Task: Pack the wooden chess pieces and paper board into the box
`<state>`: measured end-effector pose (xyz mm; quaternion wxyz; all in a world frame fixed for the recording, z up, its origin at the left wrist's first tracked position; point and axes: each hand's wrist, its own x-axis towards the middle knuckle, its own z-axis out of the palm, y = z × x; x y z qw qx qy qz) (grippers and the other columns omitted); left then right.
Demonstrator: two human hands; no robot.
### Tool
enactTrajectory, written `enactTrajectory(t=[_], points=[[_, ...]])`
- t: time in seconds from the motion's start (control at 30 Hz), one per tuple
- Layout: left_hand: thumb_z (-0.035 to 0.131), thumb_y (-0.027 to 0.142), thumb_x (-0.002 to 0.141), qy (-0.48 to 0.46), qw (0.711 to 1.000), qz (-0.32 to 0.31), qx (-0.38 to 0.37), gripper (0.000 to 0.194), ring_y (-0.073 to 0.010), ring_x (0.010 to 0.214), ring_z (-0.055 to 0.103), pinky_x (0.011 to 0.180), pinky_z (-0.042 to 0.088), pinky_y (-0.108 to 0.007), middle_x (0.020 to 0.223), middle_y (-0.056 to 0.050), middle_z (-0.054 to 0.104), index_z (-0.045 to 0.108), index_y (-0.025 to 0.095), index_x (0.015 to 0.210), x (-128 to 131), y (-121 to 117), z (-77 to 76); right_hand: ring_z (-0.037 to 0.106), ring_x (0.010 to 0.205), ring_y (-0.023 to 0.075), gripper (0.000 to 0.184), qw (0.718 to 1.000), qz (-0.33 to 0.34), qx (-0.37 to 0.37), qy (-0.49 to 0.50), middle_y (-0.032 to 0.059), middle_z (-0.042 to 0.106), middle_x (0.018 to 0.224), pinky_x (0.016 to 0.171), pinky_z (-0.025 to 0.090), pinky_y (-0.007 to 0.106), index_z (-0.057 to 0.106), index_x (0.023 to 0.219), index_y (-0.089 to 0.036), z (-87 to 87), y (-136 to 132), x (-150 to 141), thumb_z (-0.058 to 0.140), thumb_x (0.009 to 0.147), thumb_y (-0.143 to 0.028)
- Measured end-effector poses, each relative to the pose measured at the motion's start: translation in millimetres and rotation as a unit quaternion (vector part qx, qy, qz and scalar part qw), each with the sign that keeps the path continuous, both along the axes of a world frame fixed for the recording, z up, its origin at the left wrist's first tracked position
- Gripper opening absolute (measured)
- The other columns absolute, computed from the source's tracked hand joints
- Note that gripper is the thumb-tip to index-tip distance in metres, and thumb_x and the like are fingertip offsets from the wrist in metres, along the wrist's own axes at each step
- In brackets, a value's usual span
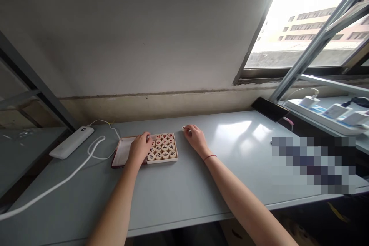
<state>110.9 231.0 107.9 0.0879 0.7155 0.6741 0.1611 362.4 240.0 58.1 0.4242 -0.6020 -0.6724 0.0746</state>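
Observation:
A small open box point(177, 153) of round Chinese chess pieces point(165, 148) lies on the desk, the pieces set in rows with red and black characters. Its lid point(122, 152) is folded open to the left. My left hand point(140, 148) lies over the join of lid and box, fingers curled at the box's upper left corner and covering some pieces; what they grip is hidden. To the right of the box, my right hand point(196, 138) pinches a single Chinese chess piece point(183, 128) close to the desk surface.
A white power bank point(72, 142) with a white cable point(63, 182) lies on the left. At the back right, a dark flat object point(266, 109) leans near a power strip point(323, 115) with plugged-in chargers. A pixelated patch covers part of the desk's right side.

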Motion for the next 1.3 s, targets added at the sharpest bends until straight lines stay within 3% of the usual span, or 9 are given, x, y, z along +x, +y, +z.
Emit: enactTrajectory(t=[0.3, 0.5, 0.7, 0.9, 1.3], points=[[0.042, 0.032, 0.085, -0.04, 0.999, 0.009, -0.023, 0.031, -0.0237, 0.086, 0.065, 0.069, 0.044, -0.028, 0.098, -0.007, 0.071, 0.061, 0.023, 0.108, -3.5, 3.0, -0.7, 0.057, 0.07, 0.0154, 0.014, 1.0, -0.019, 0.003, -0.001, 0.0043, 0.064, 0.087, 0.067, 0.043, 0.026, 0.059, 0.085, -0.021, -6.5, 2.6, 1.1, 0.045, 0.082, -0.025], [0.04, 0.03, 0.086, -0.05, 0.998, 0.01, -0.031, 0.029, -0.0235, 0.085, 0.065, 0.066, 0.043, -0.027, 0.1, -0.006, 0.071, 0.062, 0.024, 0.104, -4.8, 4.3, 0.5, 0.054, 0.077, 0.0198, 0.014, 0.998, -0.032, 0.006, -0.052, 0.0053, 0.064, 0.085, 0.072, 0.041, 0.029, 0.057, 0.088, -0.021, -11.1, 5.2, 2.5, 0.047, 0.078, -0.022], [0.044, 0.03, 0.083, -0.052, 0.997, 0.012, -0.059, 0.023, -0.0223, 0.082, 0.065, 0.062, 0.041, -0.026, 0.094, -0.004, 0.072, 0.06, 0.025, 0.099, -5.1, 9.2, 2.3, 0.052, 0.077, 0.0204, 0.014, 0.997, -0.023, -0.001, -0.078, 0.0051, 0.066, 0.088, 0.073, 0.04, 0.029, 0.055, 0.09, -0.021, -8.7, 2.1, 1.6, 0.045, 0.08, -0.018], [0.041, 0.027, 0.086, -0.037, 0.999, -0.006, -0.034, 0.023, -0.0229, 0.084, 0.064, 0.063, 0.04, -0.027, 0.096, -0.005, 0.072, 0.059, 0.025, 0.099, -4.6, 10.7, 1.6, 0.053, 0.079, 0.0212, 0.014, 0.994, -0.039, -0.016, -0.102, 0.005, 0.067, 0.088, 0.072, 0.038, 0.029, 0.055, 0.091, -0.021, -3.5, 7.4, -5.0, 0.046, 0.081, -0.019], [0.041, 0.026, 0.087, -0.036, 0.998, 0.012, -0.04, 0.024, -0.023, 0.089, 0.064, 0.068, 0.042, -0.027, 0.1, -0.005, 0.07, 0.059, 0.024, 0.103, -4.0, 10.6, -1.2, 0.055, 0.082, 0.0226, 0.013, 0.995, -0.052, -0.053, -0.063, 0.004, 0.067, 0.085, 0.068, 0.036, 0.028, 0.051, 0.094, -0.024, -3.0, 18.6, -6.3, 0.049, 0.083, -0.029]])
